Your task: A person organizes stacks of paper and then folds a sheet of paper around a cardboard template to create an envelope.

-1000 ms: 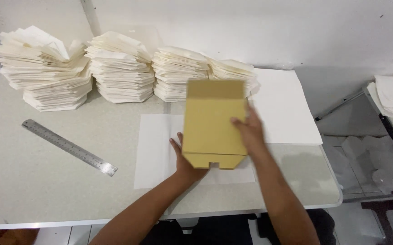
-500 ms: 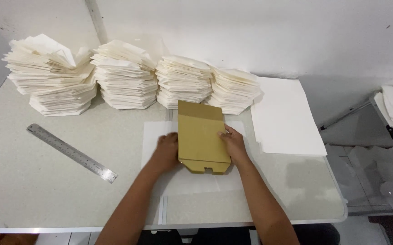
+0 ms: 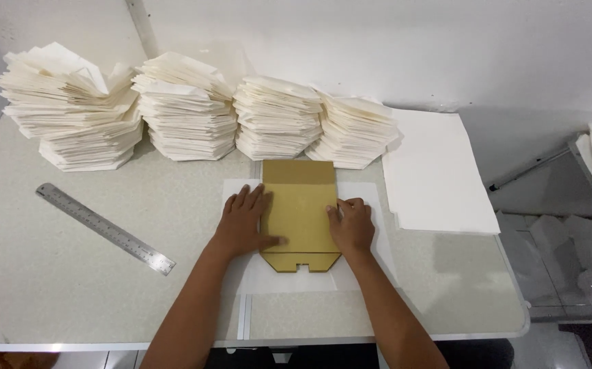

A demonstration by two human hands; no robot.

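A brown cardboard template [image 3: 301, 213] with a notched lower edge lies flat on a white paper sheet [image 3: 364, 273] at the middle of the table. My left hand [image 3: 243, 224] rests palm down on the template's left edge, fingers spread, thumb across the cardboard. My right hand [image 3: 351, 225] presses on its right edge with fingers curled over the border. Both hands hold the template down against the sheet.
Several tall stacks of folded white paper pieces [image 3: 187, 109] line the back of the grey table [image 3: 57, 287]. A pile of flat white sheets [image 3: 436, 171] lies to the right. A metal ruler [image 3: 105, 227] lies at the left. Paper scraps lie beyond the table's right edge.
The template was lifted and tilted above the sheet a second ago; it has come down flat onto the white sheet, and both hands now press on its side edges.
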